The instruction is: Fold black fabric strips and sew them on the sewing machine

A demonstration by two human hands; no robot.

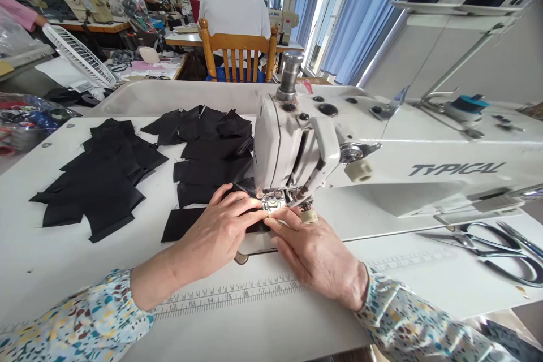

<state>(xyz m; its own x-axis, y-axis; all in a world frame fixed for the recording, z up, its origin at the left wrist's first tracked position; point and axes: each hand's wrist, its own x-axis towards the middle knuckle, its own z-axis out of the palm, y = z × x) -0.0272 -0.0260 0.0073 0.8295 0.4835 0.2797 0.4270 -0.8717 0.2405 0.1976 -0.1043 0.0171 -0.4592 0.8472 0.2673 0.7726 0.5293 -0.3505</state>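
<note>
A white sewing machine (pixel 292 141) stands over the table, its presser foot (pixel 272 203) low over the bed. Beneath my left hand (pixel 220 226) runs a strip of black fabric (pixel 182 224). That hand lies over the strip with its fingers stretched out, their tips just left of the foot. My right hand (pixel 318 249) is closed at the front of the foot, thumb and fingers pinching the fabric edge. What lies under its fingertips is mostly hidden. More black fabric pieces (pixel 212 169) lie in a row behind my left hand, joined or overlapping; I cannot tell which.
A pile of black fabric pieces (pixel 102 175) lies on the left of the table. Scissors (pixel 487 243) rest at the right. A printed ruler scale (pixel 229 297) runs along the front. Ahead, a person in white (pixel 233 5) sits on a wooden chair (pixel 237 42); a fan (pixel 78 54) stands left.
</note>
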